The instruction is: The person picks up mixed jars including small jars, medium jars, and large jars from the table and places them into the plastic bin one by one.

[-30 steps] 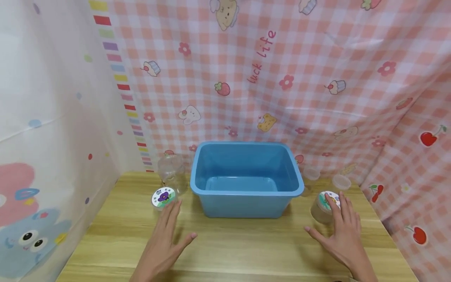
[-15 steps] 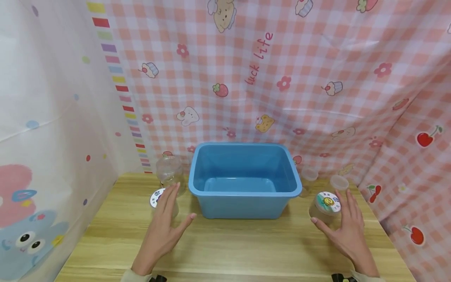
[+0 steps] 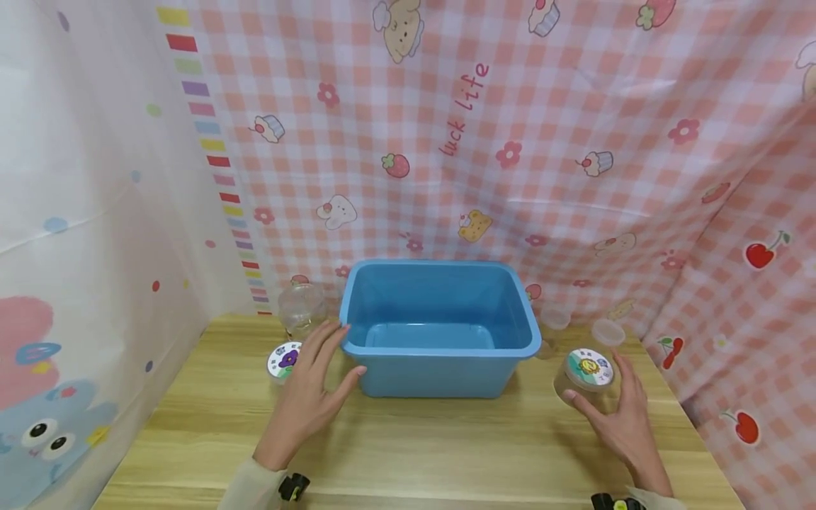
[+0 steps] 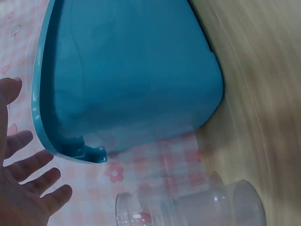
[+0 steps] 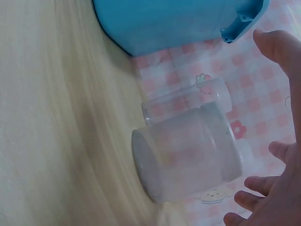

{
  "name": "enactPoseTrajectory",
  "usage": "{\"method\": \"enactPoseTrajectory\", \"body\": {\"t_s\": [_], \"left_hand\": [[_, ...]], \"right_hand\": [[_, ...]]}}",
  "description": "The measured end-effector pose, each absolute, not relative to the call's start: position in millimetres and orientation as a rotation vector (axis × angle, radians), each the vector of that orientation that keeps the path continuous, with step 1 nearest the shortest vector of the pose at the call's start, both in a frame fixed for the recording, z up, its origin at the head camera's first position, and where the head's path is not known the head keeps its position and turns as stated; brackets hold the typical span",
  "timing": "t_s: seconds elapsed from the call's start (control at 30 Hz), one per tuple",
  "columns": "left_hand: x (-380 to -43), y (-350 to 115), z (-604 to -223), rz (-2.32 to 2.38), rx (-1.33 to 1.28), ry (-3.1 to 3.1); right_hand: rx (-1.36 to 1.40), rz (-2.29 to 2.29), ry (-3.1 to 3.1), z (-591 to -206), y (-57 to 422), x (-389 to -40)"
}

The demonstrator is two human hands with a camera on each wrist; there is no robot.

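Left hand (image 3: pixel 310 389) and right hand (image 3: pixel 618 418), thumbs and fingers apart and gripping nothing, hover beside a blue basin (image 3: pixel 440 375) near the tabletop's (image 3: pixel 446 453) back edge and a lidded jar (image 3: pixel 587 370) toward its right edge, respectively, handling apparently not yet begun.

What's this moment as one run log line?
left grip: open, near blue tub | right grip: open, beside upright sunflower-lidded jar | contact: unclear
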State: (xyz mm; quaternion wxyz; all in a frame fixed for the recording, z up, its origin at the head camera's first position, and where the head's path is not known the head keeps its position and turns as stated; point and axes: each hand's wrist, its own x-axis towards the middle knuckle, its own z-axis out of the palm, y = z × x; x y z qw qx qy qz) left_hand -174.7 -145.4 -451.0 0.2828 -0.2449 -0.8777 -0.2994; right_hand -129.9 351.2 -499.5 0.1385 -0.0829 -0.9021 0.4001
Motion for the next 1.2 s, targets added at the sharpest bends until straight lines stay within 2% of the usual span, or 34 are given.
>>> {"method": "enactPoseTrajectory", "body": {"t_s": [0.77, 1.2], "left_hand": [[-190.9, -138.3, -447.5, -0.743, -0.806, -2.161], [-188.3, -135.4, -437.7, -0.746, -0.797, -2.218]], "right_hand": [[-0.541, 1.505, -2.484, -522.6, 351.9, -149.6], [-0.581, 1.439, -2.427, -533.6, 352.0, -152.5]]}}
